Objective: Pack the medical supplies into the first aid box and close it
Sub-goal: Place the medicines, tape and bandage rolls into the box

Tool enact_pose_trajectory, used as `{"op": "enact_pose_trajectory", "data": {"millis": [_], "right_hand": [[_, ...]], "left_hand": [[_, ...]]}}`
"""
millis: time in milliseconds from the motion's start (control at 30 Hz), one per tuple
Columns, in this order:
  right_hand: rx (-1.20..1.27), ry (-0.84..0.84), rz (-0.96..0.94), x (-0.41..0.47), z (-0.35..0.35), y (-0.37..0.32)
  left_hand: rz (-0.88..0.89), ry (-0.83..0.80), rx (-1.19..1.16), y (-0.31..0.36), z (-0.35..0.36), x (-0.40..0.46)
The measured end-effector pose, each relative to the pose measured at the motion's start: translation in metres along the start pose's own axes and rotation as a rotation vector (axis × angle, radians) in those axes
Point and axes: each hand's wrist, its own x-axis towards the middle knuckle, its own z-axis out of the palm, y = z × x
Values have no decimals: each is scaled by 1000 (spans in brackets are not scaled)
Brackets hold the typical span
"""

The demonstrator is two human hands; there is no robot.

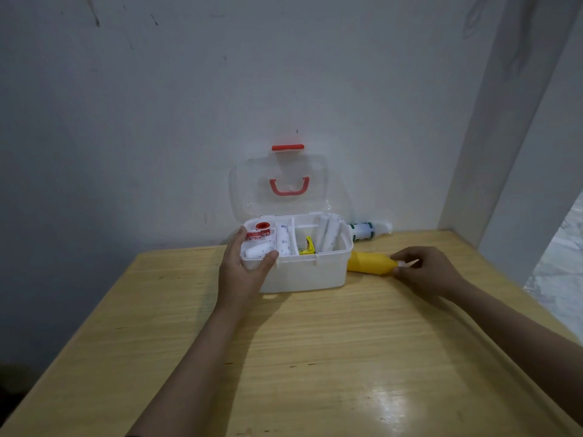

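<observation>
A white first aid box point(303, 274) stands open near the table's far edge, its clear lid point(277, 187) with red handle leaning up against the wall. Inside lie white bandage rolls point(283, 244), a red-capped tape roll point(261, 227) and a small yellow item point(307, 247). My left hand point(244, 269) grips the box's left front corner, thumb over the rim. A yellow bottle point(370, 262) lies on its side right of the box; my right hand point(424, 271) pinches its white cap end. A white and green bottle point(367, 230) lies behind the box's right side.
The wooden table point(315, 357) runs toward me from the box. A grey wall stands right behind the box, and a white pillar point(511, 121) rises at the table's far right corner. The table's left and right edges drop off.
</observation>
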Motion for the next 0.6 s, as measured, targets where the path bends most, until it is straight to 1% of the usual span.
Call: {"op": "enact_pose_trajectory", "data": {"millis": [67,233,400,500,600], "right_hand": [[67,21,18,0,0,-1],[256,133,23,-7,-12,-14],[391,244,-39,-13,-37,-44],[491,254,-103,-14,-50,-71],[497,229,-176,-11,-51,-97]], "left_hand": [[-2,-4,-7,0,0,0],[-5,-16,-21,1,-1,-1],[-7,-12,-21,1,-1,-1],[-7,-17,-25,2,-1,-1],[-5,-15,-36,4,-1,-2]]}}
